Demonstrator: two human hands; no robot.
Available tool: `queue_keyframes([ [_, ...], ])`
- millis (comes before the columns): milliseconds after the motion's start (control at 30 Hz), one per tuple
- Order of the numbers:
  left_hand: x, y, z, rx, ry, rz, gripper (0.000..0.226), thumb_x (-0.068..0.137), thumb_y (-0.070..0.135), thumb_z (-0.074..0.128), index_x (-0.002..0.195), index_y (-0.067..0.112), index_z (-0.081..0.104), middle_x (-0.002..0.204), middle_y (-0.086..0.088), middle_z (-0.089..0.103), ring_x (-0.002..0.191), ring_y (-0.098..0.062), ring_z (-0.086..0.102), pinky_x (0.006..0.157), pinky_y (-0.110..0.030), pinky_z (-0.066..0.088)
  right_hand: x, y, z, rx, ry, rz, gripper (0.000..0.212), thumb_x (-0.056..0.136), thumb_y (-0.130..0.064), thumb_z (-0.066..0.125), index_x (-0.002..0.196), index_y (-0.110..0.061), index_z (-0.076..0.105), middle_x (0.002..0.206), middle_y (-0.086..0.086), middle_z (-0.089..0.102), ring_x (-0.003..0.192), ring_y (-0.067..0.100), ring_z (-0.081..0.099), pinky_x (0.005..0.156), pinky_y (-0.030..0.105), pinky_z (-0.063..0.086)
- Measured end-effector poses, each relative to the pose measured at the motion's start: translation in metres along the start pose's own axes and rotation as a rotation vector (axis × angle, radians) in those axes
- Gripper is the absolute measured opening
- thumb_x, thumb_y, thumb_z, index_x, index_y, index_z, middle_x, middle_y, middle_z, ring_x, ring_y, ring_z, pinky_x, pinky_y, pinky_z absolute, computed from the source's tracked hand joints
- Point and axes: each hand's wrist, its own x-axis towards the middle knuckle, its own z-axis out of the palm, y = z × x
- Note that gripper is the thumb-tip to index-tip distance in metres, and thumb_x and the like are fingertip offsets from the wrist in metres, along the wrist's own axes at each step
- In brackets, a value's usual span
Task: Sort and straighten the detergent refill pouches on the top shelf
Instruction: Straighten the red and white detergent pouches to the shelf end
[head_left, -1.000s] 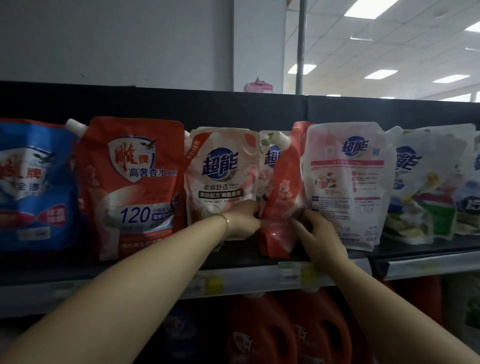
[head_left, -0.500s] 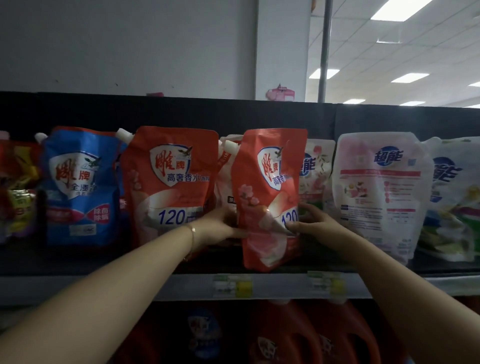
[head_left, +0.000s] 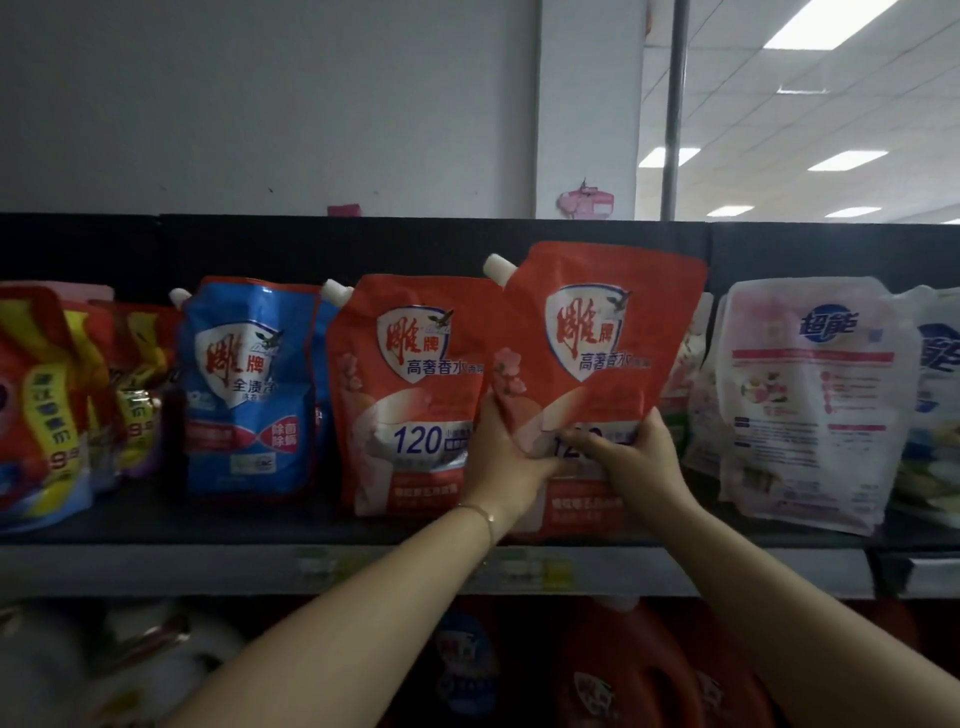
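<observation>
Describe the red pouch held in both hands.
The red pouch is glossy soft plastic with a white screw cap at its top left corner, a shield logo and a pink flower print. It stands upright at the shelf front, overlapping a matching pouch. The left hand and right hand grip its lower half.

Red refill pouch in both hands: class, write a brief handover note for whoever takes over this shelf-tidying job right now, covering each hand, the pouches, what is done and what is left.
Left hand: grips the lower left edge of the held red pouch.
Right hand: grips its lower right front.
The pouch is upright, label forward, overlapping the matching red pouch to its left; the blue pouch stands further left.
Done: red pouch brought beside its match.
Left: seat it on the top shelf; turn the white pouch, which shows its back; tidy the slumped pouches at far left.
</observation>
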Motion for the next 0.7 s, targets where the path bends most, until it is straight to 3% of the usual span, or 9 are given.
queue_keyframes([
  [133,-0.004,0.013,-0.055,-0.027,0.095,0.076,0.082,0.05,0.028,0.095,0.114,0.037,0.043,0.111,0.017,0.059,0.103,-0.005,0.058,0.088,-0.026,0.05,-0.013,-0.021,0.044,0.001,0.054,-0.088,0.053,0.069,-0.023,0.085,0.111,-0.016,0.052,0.097,-0.003,0.069,0.084,0.008,0.068,0.07,0.025,0.056],
  [267,-0.01,0.007,-0.104,-0.03,0.185,0.108,0.093,0.051,0.026,0.094,0.121,0.04,0.034,0.113,0.021,0.052,0.109,-0.006,0.054,0.091,-0.024,0.046,-0.024,-0.034,0.098,-0.001,0.07,-0.063,0.052,0.074,-0.036,0.08,0.11,-0.016,0.049,0.098,-0.008,0.064,0.088,0.006,0.064,0.067,0.017,0.05],
  [367,-0.01,-0.006,-0.13,-0.029,0.213,0.093,0.098,0.055,0.018,0.092,0.127,0.032,0.026,0.111,0.026,0.046,0.102,0.001,0.052,0.084,-0.013,0.044,-0.029,-0.031,0.129,-0.077,0.067,-0.082,0.047,0.08,-0.038,0.075,0.107,-0.014,0.045,0.091,-0.012,0.057,0.08,-0.001,0.057,0.058,0.004,0.042],
  [433,-0.008,-0.018,-0.141,-0.018,0.204,0.079,0.103,0.057,0.015,0.091,0.132,0.027,0.022,0.115,0.024,0.044,0.109,-0.003,0.05,0.091,-0.018,0.045,-0.031,-0.024,0.144,-0.149,0.09,-0.104,0.048,0.081,-0.039,0.073,0.107,-0.012,0.043,0.093,-0.008,0.056,0.082,0.005,0.056,0.057,0.002,0.04],
  [500,-0.007,-0.029,-0.143,0.02,0.231,0.069,0.11,0.056,0.024,0.091,0.139,0.023,0.018,0.129,0.01,0.043,0.123,-0.011,0.044,0.102,-0.032,0.044,-0.031,-0.014,0.151,-0.177,0.11,-0.099,0.051,0.081,-0.039,0.073,0.108,-0.011,0.039,0.103,0.001,0.055,0.096,0.015,0.056,0.069,0.008,0.043],
  [567,-0.006,-0.035,-0.141,0.133,0.308,0.095,0.121,0.054,0.044,0.087,0.146,0.022,0.012,0.145,-0.003,0.03,0.135,-0.015,0.031,0.112,-0.04,0.033,-0.029,-0.004,0.152,-0.232,0.134,-0.133,0.063,0.08,-0.045,0.071,0.118,-0.012,0.034,0.12,0.01,0.047,0.114,0.026,0.05,0.093,0.029,0.046],
  [633,-0.004,-0.041,-0.142,0.399,0.353,0.195,0.118,0.06,0.063,0.074,0.15,0.022,0.009,0.153,-0.006,0.017,0.14,-0.02,0.019,0.111,-0.041,0.02,-0.03,0.005,0.146,-0.47,0.136,-0.248,0.084,0.082,-0.057,0.061,0.141,-0.014,0.019,0.146,0.015,0.024,0.137,0.03,0.026,0.112,0.04,0.024],
  [700,0.0,-0.047,-0.144,0.681,0.269,0.419,0.092,0.078,0.068,0.055,0.149,0.027,0.013,0.157,-0.003,0.011,0.145,-0.024,0.011,0.11,-0.047,0.017,-0.033,0.01,0.136,-0.779,0.056,-0.451,0.092,0.085,-0.069,0.043,0.15,-0.021,-0.001,0.158,0.009,-0.003,0.146,0.026,0.001,0.112,0.042,0.005],
])
